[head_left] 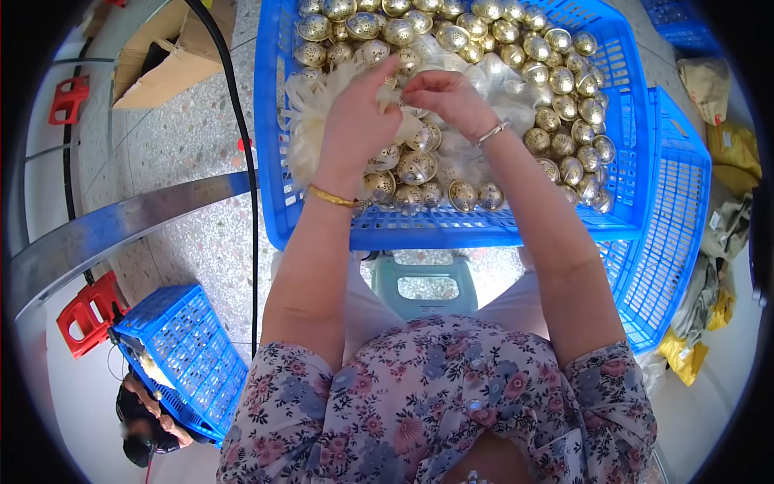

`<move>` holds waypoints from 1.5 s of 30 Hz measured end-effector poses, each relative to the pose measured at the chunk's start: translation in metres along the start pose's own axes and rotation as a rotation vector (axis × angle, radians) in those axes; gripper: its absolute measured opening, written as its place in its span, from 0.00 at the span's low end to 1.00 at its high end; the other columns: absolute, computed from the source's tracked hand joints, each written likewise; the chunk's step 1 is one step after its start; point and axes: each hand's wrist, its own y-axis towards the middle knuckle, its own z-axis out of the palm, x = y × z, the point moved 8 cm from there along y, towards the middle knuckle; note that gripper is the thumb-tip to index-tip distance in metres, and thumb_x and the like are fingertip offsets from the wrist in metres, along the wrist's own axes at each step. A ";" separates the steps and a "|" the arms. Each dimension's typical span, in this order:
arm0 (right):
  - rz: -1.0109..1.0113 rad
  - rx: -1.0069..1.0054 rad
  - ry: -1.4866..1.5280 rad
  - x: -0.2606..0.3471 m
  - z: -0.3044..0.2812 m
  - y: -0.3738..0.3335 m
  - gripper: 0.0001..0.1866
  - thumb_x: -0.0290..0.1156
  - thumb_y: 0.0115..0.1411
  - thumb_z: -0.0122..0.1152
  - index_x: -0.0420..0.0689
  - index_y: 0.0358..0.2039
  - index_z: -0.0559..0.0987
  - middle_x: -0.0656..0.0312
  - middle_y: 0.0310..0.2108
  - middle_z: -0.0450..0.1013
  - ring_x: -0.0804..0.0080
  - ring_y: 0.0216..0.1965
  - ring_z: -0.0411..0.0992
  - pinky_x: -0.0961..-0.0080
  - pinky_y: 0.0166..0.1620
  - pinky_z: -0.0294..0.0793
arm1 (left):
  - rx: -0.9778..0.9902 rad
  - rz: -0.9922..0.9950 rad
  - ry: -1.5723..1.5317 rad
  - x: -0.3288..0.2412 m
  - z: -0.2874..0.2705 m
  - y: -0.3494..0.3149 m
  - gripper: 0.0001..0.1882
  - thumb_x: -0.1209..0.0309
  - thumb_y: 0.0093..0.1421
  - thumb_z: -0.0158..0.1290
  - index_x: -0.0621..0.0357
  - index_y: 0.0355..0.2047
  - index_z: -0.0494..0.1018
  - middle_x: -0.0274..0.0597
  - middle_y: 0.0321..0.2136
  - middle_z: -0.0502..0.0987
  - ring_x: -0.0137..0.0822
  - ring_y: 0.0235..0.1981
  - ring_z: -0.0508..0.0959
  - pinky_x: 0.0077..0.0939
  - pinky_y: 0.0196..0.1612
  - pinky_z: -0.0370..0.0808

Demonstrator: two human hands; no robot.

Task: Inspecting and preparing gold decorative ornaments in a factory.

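Observation:
Over a blue plastic crate (pixel 451 235) of small gold perforated metal balls (pixel 417 167), my two hands come close together. My left hand (pixel 359 121) has its index finger stretched forward and the other fingers curled. Whatever it holds is hidden behind the fingers. Just to its right, my right hand (pixel 453 98) is closed in a pinch, its thumb and index fingertip together; the thing between them is too small to name. Pale cream ribbon-like strips (pixel 306 129) lie under and beside my left hand. Clear plastic bags (pixel 492 77) spread among the balls beneath my right hand.
A second blue crate (pixel 669 218) stands at the right, near yellow and grey sacks (pixel 730 153). Between my knees is a pale green stool (pixel 423 286). A black cable (pixel 242 121) hangs left. Farther left are a metal rail (pixel 153 206), cardboard box (pixel 173 48), and a person (pixel 153 419) by another blue crate (pixel 185 355).

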 end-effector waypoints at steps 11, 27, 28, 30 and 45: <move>-0.294 0.069 0.710 0.048 -0.004 -0.022 0.06 0.27 0.53 0.54 0.42 0.31 0.76 0.58 0.37 0.74 0.71 0.42 0.69 0.72 0.48 0.64 | 0.120 -0.049 0.634 0.046 0.013 -0.006 0.12 0.63 0.53 0.49 0.56 0.31 0.75 0.49 0.25 0.74 0.49 0.29 0.74 0.39 0.31 0.69; -0.446 -0.229 -0.392 0.105 -0.073 -0.129 0.02 0.24 0.50 0.57 0.40 0.24 0.76 0.60 0.38 0.72 0.71 0.40 0.69 0.76 0.42 0.67 | -0.126 0.466 0.412 -0.064 0.009 -0.014 0.14 0.74 0.49 0.51 0.54 0.39 0.73 0.43 0.36 0.75 0.41 0.35 0.75 0.32 0.37 0.72; -0.438 -0.246 -0.394 0.095 -0.068 -0.131 0.02 0.24 0.50 0.57 0.40 0.24 0.76 0.60 0.38 0.72 0.71 0.40 0.69 0.76 0.42 0.67 | -0.008 0.319 0.043 -0.067 0.016 -0.016 0.16 0.76 0.49 0.53 0.56 0.41 0.72 0.43 0.38 0.75 0.38 0.37 0.75 0.30 0.37 0.72; -0.425 -0.250 -0.476 0.079 -0.058 -0.133 0.02 0.24 0.49 0.58 0.40 0.24 0.75 0.63 0.35 0.71 0.73 0.36 0.68 0.77 0.39 0.67 | 0.125 0.160 -0.323 -0.071 0.040 -0.030 0.19 0.79 0.48 0.54 0.58 0.43 0.70 0.42 0.39 0.74 0.35 0.39 0.75 0.27 0.37 0.73; -0.016 -0.200 0.217 0.040 -0.072 -0.123 0.11 0.28 0.52 0.59 0.38 0.36 0.76 0.63 0.34 0.74 0.81 0.37 0.69 0.83 0.41 0.67 | 0.294 -0.468 -0.826 -0.035 0.090 -0.058 0.08 0.74 0.55 0.52 0.65 0.34 0.73 0.38 0.23 0.75 0.25 0.20 0.73 0.16 0.22 0.70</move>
